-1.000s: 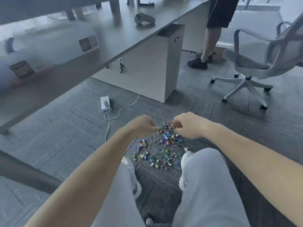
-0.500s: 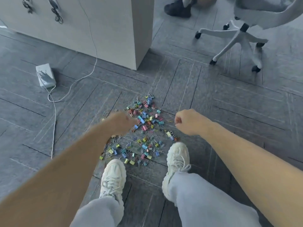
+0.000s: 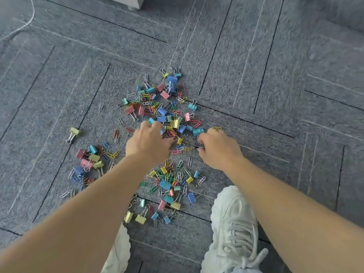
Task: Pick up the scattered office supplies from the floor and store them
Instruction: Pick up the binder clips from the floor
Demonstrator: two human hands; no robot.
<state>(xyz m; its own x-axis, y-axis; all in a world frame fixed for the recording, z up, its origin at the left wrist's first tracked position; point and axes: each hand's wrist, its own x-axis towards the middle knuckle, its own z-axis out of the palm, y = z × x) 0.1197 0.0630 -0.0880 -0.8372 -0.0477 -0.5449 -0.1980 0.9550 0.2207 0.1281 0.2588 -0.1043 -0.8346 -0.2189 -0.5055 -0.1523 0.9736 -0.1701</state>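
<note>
A heap of coloured binder clips and paper clips (image 3: 169,115) lies scattered on the grey carpet, with more clips (image 3: 167,186) nearer my feet and a smaller cluster (image 3: 90,160) to the left. My left hand (image 3: 147,143) rests on the middle of the heap with its fingers curled down into the clips; what they grip is hidden. Just right of the heap, my right hand (image 3: 219,150) has thumb and forefinger pinched on a small dark clip (image 3: 199,147). A yellow paper clip (image 3: 216,128) lies at its fingertips.
My white shoe (image 3: 233,219) stands right of the clips, and my other leg (image 3: 120,251) is at the bottom centre. A lone yellow binder clip (image 3: 73,132) lies off to the left. A white cable (image 3: 23,25) and a cabinet corner (image 3: 130,1) are at the top left.
The view has dropped closer to the floor. Both hands have come down onto the clips, the left into the heap and the right pinching a small dark clip.
</note>
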